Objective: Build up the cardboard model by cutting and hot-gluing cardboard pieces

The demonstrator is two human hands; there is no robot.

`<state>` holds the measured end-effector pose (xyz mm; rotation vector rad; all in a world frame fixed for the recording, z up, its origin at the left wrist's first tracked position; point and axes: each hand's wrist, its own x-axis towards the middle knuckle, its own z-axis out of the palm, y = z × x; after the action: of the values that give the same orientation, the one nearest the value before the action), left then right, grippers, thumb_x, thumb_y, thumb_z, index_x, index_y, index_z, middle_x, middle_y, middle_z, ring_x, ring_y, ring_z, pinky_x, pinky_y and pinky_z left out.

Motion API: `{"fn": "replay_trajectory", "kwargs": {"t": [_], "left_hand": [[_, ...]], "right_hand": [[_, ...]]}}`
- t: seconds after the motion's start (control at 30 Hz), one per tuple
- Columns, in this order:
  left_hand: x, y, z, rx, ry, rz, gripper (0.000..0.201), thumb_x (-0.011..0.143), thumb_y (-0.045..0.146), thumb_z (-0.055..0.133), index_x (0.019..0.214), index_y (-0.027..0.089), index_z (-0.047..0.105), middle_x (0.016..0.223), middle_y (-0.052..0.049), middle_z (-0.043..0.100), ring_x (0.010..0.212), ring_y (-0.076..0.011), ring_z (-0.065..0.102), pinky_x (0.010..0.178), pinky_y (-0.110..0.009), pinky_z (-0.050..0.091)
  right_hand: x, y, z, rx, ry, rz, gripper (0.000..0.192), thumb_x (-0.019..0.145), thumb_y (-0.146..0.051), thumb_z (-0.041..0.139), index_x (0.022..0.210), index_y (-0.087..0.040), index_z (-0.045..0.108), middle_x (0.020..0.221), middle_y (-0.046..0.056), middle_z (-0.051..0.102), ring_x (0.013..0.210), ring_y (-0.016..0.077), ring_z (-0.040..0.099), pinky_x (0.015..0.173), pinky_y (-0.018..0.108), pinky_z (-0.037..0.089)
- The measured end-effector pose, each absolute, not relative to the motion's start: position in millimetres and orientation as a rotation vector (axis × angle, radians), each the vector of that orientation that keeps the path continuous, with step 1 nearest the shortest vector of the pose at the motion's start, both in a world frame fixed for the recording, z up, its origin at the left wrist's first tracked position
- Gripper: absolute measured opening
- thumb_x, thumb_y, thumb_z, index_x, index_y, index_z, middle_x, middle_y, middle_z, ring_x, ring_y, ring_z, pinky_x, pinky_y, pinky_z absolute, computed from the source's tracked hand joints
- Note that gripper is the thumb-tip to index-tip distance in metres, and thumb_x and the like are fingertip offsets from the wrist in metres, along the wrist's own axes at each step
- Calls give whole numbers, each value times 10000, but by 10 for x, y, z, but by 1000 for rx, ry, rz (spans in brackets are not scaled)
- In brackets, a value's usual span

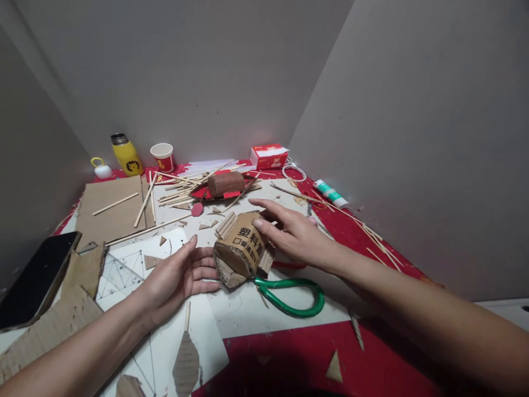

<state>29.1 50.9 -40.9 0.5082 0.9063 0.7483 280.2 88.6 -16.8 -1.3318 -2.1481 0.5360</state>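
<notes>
Grey walls (pixel 206 66) behind, red table cover (pixel 281 358) w/ white sheets. L to R: 1 smartphone (pixel 37 281), screen dark, its L end cut off by frame edge; 1 white lid (pixel 102 171) w/ yellow loop; 1 cardboard sheet (pixel 109 221); 1 yellow bottle (pixel 126 157), no cap on; thin wooden sticks (pixel 145 200), overlapping, too many to count; 1 red-and-white paper cup (pixel 162 158).

L hand (pixel 177 278) is unclenched, palm up, fingertips at the cardboard model's (pixel 231 253) L side; contact hard to tell. That model (1 pc) sits mid-table betw. both hands, dark printing on top, partly covered. Behind it, 1 model boat (pixel 226 184), red hull, brown cabin. 1 red tissue box (pixel 264 160) at back; 1 pr green-handled scissors (pixel 320 300), blades hidden. R hand (pixel 300 234): thumb over model's top R; can't tell if gripping. Far R, 1 white-and-green tube (pixel 330 193), label unreadable.
</notes>
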Motion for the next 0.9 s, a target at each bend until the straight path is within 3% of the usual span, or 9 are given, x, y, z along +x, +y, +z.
{"fn": "replay_trajectory", "kwargs": {"t": [0.13,0.27,0.43,0.6,0.7,0.8,0.9], "left_hand": [[348,426,-443,517,780,766,301,971,324,485,1106,108,644,964,-139,706,784,-193,695,709,-318,597],[454,278,-456,418,757,914,356,963,188,489,1314,169,552,1127,-119,712,985,-208,694,901,-354,556],[540,120,-348,296,734,930,418,964,244,493,1367,138,523,1155,-143,715,1073,-255,677,997,-416,506],[567,38,-132,240,676,801,466,880,335,583,1278,93,603,1055,-166,745,1040,-323,688,943,-471,539],[549,15,68,260,725,859,456,874,333,554,1262,103,621,1017,-160,754,996,-331,702,891,-480,567],[482,-11,297,336,861,1105,436,898,288,495,1304,173,602,980,-126,765,902,-307,727,804,-467,603],[404,-88,484,406,941,1354,439,919,293,466,1347,294,563,952,-69,771,770,-276,735,682,-440,625]], "right_hand": [[2654,831,-142,-1246,-2051,703,423,969,-414,455,1306,-170,525,966,76,698,864,192,652,755,342,546],[2523,689,-84,-1143,-2007,749,434,962,-403,476,1332,-177,502,956,55,677,851,180,638,740,340,543],[2423,595,-78,-1053,-1952,622,401,983,-361,453,1340,-185,493,963,46,678,874,180,641,796,368,545],[2330,524,30,-876,-1943,444,379,994,-297,426,1356,-195,473,1224,88,647,1098,190,620,937,379,523],[2394,485,201,-800,-2040,265,381,988,-261,431,1356,-176,481,1269,102,640,1127,189,619,954,372,514],[2663,422,319,-836,-2011,70,329,973,-297,479,1273,-184,553,1149,82,688,986,174,653,850,342,533],[3009,307,225,-1093,-2138,34,252,954,-343,491,1018,-159,651,897,74,701,797,176,631,697,318,501]]}}
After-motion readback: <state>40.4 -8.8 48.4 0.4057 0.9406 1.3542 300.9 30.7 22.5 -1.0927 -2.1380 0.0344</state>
